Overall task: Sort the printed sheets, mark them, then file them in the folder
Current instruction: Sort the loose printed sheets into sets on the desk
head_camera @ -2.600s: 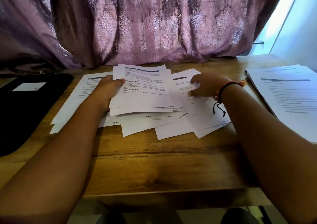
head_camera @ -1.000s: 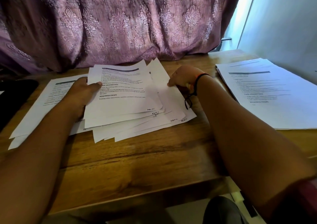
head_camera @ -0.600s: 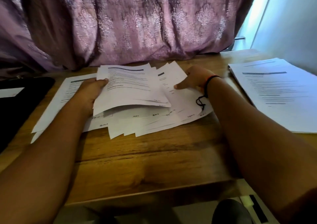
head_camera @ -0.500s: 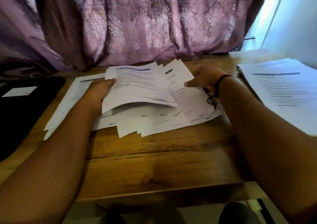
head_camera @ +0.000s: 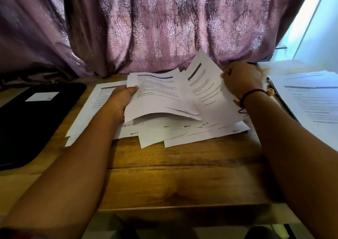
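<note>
Sorting step, mid-frame: left hand grips a lifted wad of white printed sheets, right hand pinches one tilted loose page; next likely needs a matching pile; black flat folder lies left, unopened.

2 hands: left hand, right hand. 1 black folder. 3 paper groups: fanned sheets, left pile, right stack; single sheets not countable. 1 curtain. 1 wrist cord.
</note>
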